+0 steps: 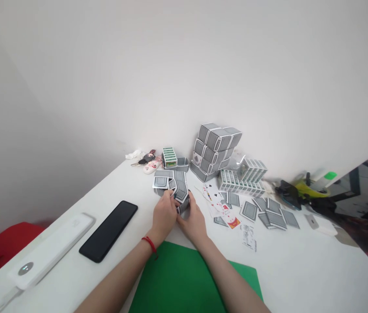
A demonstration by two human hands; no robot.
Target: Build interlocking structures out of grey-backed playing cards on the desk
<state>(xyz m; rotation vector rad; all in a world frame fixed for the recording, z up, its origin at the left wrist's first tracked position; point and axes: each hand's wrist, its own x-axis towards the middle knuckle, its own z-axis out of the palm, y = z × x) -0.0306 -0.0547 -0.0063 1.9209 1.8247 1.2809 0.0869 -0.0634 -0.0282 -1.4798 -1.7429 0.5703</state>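
Both hands meet over a small block of folded playing cards (pixel 175 186) with grey patterned backs, lying on the white table (pixel 301 269). My left hand (pixel 164 216), with a red string at the wrist, pinches the block's near left side. My right hand (pixel 193 219) grips its near right edge, fingers curled. A tall stack of similar card cubes (pixel 215 150) stands against the wall behind. Loose cards (pixel 223 208), some face up, lie to the right of my hands.
A black phone (pixel 109 230) and a white power bank (pixel 51 250) lie at left. A green sheet (pixel 184 282) sits under my forearms. Card boxes (pixel 170 157), keys with a charm (pixel 148 163), more card blocks (pixel 244 178) and dark clutter (pixel 296 193) line the back.
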